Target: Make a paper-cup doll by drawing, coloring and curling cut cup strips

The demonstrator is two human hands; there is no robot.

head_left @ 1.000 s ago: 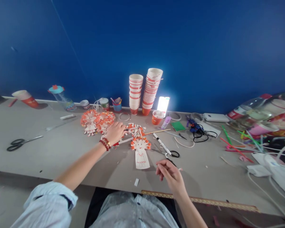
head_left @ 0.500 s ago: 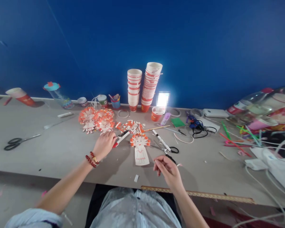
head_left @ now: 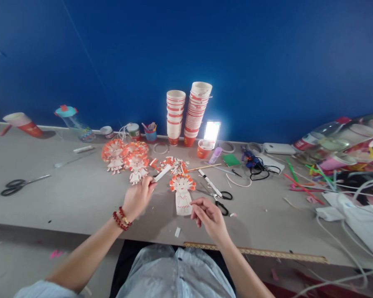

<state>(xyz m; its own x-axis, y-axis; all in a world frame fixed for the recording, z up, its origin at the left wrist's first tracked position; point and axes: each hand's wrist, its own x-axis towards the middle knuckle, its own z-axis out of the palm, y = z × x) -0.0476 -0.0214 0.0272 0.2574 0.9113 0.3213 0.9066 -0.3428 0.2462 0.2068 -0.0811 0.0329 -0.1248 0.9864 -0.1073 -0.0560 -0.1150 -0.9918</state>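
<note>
A white marker [head_left: 163, 173] is pinched in my left hand [head_left: 139, 195], its barrel pointing up and to the right. My right hand [head_left: 209, 218] is closed, thumb and fingertips together at the right edge of a paper doll [head_left: 183, 202]; whether anything is between them is hidden. The doll lies flat, with an orange-and-white fringe round a drawn face and a dress outlined on its white body. To the left of the marker are several similar cut-out dolls [head_left: 138, 169]. Just past the right fingers rest black-handled scissors [head_left: 222, 207].
Orange-and-white scraps [head_left: 174, 164] lie behind the doll. Two tall stacks of paper cups [head_left: 175, 118] stand against the blue wall. A capped marker [head_left: 210, 183] lies to the right, other scissors [head_left: 17, 186] far left, and a power strip with cables [head_left: 354, 219] far right.
My left hand has picked up the white marker and raised it slightly. My right hand has moved left, up to the doll's edge.
</note>
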